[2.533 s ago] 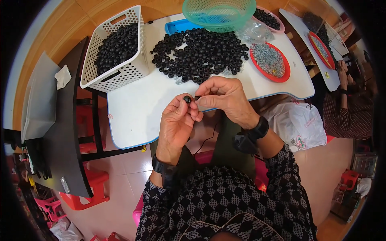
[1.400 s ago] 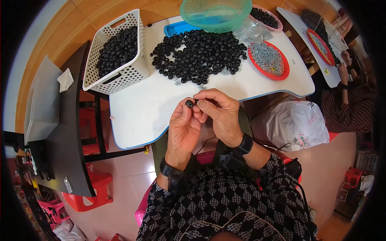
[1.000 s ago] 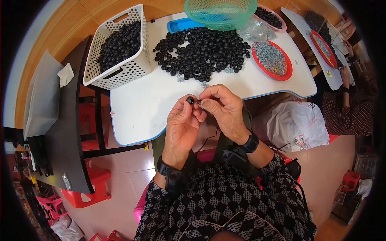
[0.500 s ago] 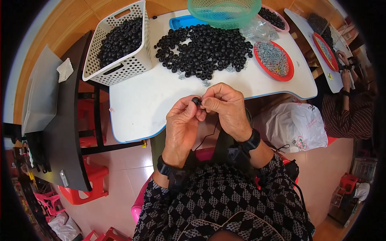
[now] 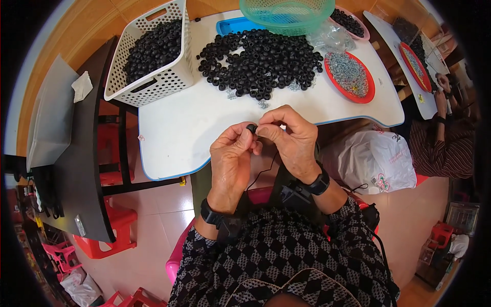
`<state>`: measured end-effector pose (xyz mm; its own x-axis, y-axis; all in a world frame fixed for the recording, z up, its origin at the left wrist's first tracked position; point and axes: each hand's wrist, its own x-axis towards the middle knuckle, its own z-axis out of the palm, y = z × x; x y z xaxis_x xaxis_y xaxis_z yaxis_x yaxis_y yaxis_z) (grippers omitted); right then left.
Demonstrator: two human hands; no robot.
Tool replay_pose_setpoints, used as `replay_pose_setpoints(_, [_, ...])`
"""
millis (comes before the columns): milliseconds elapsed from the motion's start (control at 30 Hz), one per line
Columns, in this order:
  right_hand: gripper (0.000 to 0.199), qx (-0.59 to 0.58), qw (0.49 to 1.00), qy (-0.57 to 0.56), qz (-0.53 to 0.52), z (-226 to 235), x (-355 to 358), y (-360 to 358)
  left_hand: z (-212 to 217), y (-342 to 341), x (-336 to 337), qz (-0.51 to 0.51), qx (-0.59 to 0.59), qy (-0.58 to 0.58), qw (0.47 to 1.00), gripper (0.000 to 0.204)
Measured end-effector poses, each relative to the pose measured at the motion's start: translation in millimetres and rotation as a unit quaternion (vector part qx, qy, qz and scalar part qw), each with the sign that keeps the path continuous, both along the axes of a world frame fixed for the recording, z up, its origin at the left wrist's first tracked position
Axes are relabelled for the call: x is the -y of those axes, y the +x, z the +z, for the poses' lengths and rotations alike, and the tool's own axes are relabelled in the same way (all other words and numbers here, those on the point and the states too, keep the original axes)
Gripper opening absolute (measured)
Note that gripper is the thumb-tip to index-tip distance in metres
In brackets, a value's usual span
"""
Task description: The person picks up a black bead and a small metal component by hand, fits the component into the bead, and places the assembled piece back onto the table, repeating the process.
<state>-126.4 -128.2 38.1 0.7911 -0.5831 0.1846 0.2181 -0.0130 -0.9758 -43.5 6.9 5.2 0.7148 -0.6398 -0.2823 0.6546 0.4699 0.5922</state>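
Note:
Between the thumb and fingers of my left hand is a small round black plastic piece with a hollow end. My right hand pinches at the piece's right side; whatever is between those fingertips is too small to make out. Both hands are close together just over the near edge of the white table. Beyond them lies a wide heap of similar black pieces. A few tiny clear bits are scattered at the heap's near edge. To the right, a red plate holds many small silvery-grey parts.
A white perforated basket full of black pieces stands at the left. Behind the heap are a green colander, a blue tray and a pink bowl. A white plastic bag sits right; a co-worker's hands are beyond.
My right hand has shifted very slightly to the right, and the black piece has turned a little in my left fingers. Both hands keep their pinch.

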Motion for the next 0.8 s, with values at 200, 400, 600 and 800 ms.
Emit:
replay_pose_setpoints(200, [0.013, 0.032, 0.993, -0.114, 0.002, -3, 1, 2, 4, 1, -5, -0.020, -0.043, -0.028, 0.998, 0.022])
replay_pose_setpoints(400, [0.014, 0.021, 0.995, -0.097, 0.005, -3, -5, 5, 4, 6, -9, -0.017, -0.034, -0.013, 0.999, 0.020])
replay_pose_setpoints(600, [0.014, -0.009, 0.992, -0.124, -0.004, -6, -9, 9, -3, 11, -10, -0.014, -0.059, -0.023, 0.998, 0.018])
replay_pose_setpoints(800, [0.013, -0.079, 0.989, 0.105, 0.068, -9, 9, 12, -15, 16, -10, -0.031, -0.111, -0.060, 0.992, 0.018])
